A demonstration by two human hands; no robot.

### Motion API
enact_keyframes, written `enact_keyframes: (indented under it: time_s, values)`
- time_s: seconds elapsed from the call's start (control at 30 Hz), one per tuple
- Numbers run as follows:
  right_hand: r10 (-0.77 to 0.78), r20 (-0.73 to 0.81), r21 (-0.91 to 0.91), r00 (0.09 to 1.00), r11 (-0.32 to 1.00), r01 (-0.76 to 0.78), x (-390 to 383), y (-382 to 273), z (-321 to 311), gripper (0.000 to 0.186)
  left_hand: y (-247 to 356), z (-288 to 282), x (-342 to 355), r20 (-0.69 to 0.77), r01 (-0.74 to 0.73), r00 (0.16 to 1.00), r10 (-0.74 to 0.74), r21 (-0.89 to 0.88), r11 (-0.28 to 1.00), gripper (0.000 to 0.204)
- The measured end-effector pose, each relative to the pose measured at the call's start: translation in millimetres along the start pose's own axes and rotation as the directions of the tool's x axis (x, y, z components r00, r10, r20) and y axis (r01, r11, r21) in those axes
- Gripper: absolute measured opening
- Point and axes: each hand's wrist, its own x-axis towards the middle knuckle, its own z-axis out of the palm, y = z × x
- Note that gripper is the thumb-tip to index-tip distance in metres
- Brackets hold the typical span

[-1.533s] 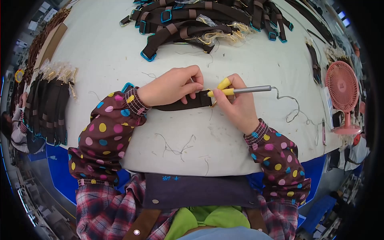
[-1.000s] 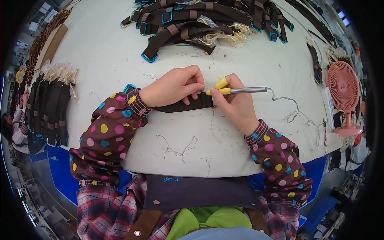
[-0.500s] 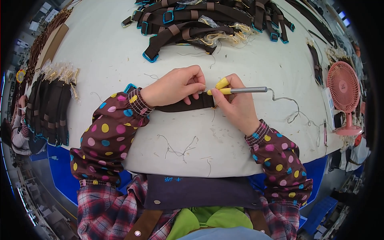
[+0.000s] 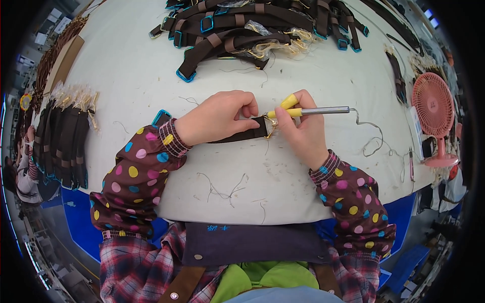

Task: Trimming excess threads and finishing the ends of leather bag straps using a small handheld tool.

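Flat on the white desk (image 4: 126, 65), just in front of the person, lies a dark brown strap (image 4: 237, 135) with a small gold ring (image 4: 270, 129) at its right end. Most of its length is hidden under the left hand (image 4: 214, 118), whose fingers (image 4: 247, 108) curl down and press together on the strap, thumb and forefinger pinching it right beside the ring. Its far end, tipped with a blue buckle (image 4: 161, 117), peeks out by the polka-dot sleeve (image 4: 134, 171).

Touching the ring from the other side is the tip of a pen-like tool (image 4: 313, 110) with a yellow grip and a metal barrel. The right hand (image 4: 303, 134) holds it, fingers closed around the yellow grip, and the strap end sits just left of those fingertips. A thin grey cord (image 4: 371, 139) runs from the barrel's back end in loose bends across the desk.

Loose threads (image 4: 222, 189) lie near the desk's front edge. Farther off, a heap of brown straps with blue buckles (image 4: 242, 28) fills the far side, a row of dark straps (image 4: 63, 139) lies at the left, and a pink fan (image 4: 432, 111) stands at the right.
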Motion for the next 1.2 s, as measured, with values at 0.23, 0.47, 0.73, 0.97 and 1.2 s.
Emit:
enact_keyframes:
  time_s: [0.23,0.47,0.73,0.97,1.2]
  values:
    - [0.068,0.057,-0.002,0.996,0.998,-0.068,-0.3,-3.9,-1.9,0.016,-0.3,-2.7,1.1,0.023,0.107,0.994,-0.106,-0.107,0.988,0.014]
    - [0.094,0.098,-0.009,0.991,0.996,-0.094,0.5,-4.4,0.6,0.015,0.8,-6.7,1.4,0.109,0.283,0.959,-0.262,-0.291,0.914,0.02]
    - [0.097,0.1,-0.013,0.99,0.995,-0.096,0.7,-2.8,1.8,0.016,3.5,-6.9,2.3,0.134,0.306,0.951,-0.278,-0.298,0.904,0.016]
    - [0.094,0.094,-0.02,0.991,0.995,-0.093,0.4,-0.8,2.6,0.016,2.5,-6.4,2.0,0.129,0.297,0.954,-0.27,-0.302,0.906,0.017]
    - [0.089,0.098,-0.045,0.991,0.995,-0.085,0.4,-3.2,4.5,0.016,0.9,-5.6,0.3,0.118,0.292,0.956,-0.268,-0.311,0.905,0.018]
